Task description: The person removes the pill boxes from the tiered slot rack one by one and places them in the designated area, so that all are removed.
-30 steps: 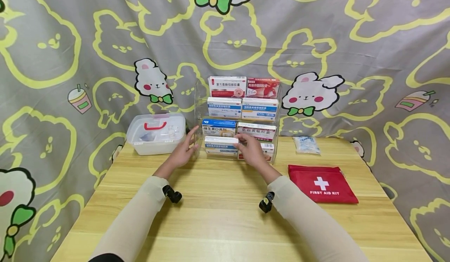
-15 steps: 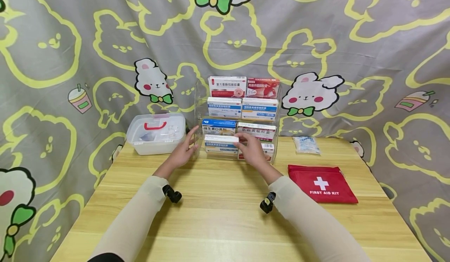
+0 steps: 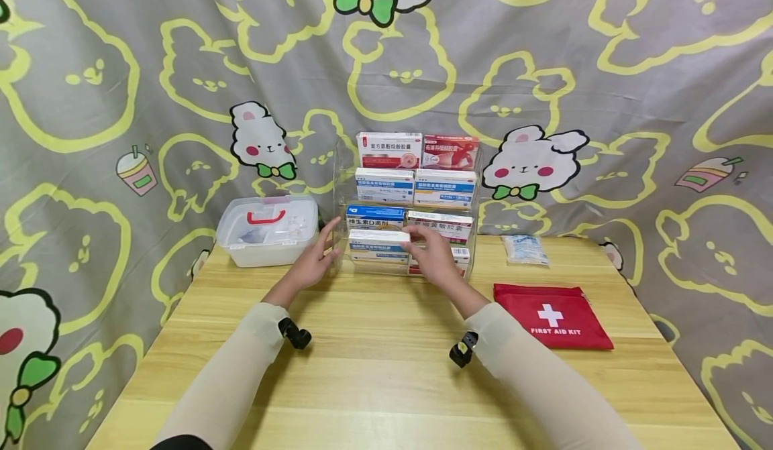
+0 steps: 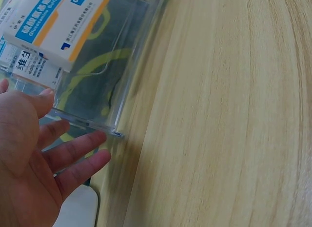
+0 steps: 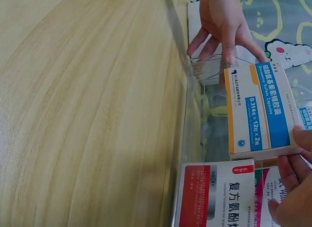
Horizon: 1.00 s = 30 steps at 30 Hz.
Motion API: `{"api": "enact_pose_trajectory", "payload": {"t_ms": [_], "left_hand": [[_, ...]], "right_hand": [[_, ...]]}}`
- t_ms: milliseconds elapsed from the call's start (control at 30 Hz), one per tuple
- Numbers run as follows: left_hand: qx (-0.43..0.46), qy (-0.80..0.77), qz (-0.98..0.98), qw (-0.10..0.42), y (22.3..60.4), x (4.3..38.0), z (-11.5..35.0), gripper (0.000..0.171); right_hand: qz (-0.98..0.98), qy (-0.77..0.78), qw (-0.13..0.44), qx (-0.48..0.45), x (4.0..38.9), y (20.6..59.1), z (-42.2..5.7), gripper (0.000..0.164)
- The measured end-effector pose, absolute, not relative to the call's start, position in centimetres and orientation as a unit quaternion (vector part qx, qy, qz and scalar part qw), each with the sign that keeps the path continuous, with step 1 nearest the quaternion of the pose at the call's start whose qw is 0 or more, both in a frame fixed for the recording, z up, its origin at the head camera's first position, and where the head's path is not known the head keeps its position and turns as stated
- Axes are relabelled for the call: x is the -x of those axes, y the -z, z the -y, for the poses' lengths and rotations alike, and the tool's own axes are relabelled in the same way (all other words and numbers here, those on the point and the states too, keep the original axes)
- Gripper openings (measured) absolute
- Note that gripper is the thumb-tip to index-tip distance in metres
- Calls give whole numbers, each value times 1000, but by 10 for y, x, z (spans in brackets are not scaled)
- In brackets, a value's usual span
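In the head view my right hand (image 3: 436, 260) pinches the right end of a white and blue medicine box (image 3: 378, 249) at the front left of a clear display rack (image 3: 336, 192). The right wrist view shows its thumb on the face of this box (image 5: 261, 110) and fingers at its end. My left hand (image 3: 311, 263), fingers spread, is at the rack's left side; its fingertips lie along the clear edge in the left wrist view. Behind the held box stands a blue and yellow vitamin D box (image 3: 376, 216). The right hand partly covers a red and white box (image 3: 460, 257).
Upper tiers of the rack carry more medicine boxes, including a red one (image 3: 450, 152). A lidded plastic case (image 3: 266, 232) with a red handle stands left. On the right lie a red first aid pouch (image 3: 552, 319) and a small clear packet (image 3: 525, 249). A patterned curtain hangs behind.
The pinched medicine box has risen slightly, with its top tipping a little as the right hand shifts. My left hand keeps its place at the rack's side.
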<state>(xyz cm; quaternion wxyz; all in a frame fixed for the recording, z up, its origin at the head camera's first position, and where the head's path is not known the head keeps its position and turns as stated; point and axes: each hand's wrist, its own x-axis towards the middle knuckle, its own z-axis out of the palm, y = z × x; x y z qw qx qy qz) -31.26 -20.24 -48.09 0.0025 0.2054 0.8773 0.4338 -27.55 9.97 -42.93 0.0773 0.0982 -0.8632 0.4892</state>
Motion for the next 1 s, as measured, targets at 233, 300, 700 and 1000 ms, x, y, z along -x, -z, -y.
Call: {"api": "enact_pose_trajectory", "payload": {"t_ms": [233,300,700,1000], "left_hand": [[-205,-435,-877,5,481,313,203,75],[-206,-434,-877,6,480,313,203,75],[-209,-436,-875,3,480,312,202,75],[-200,-447,-872,8,479,312,202,77]], "right_hand": [[861,-492,76,-109,270,421,-101,31],[859,-493,76,-114,267,420,-102,31],[858,-493,58,-129,249,422,-104,31],[859,-490,49,-138,238,436,-106,29]]}}
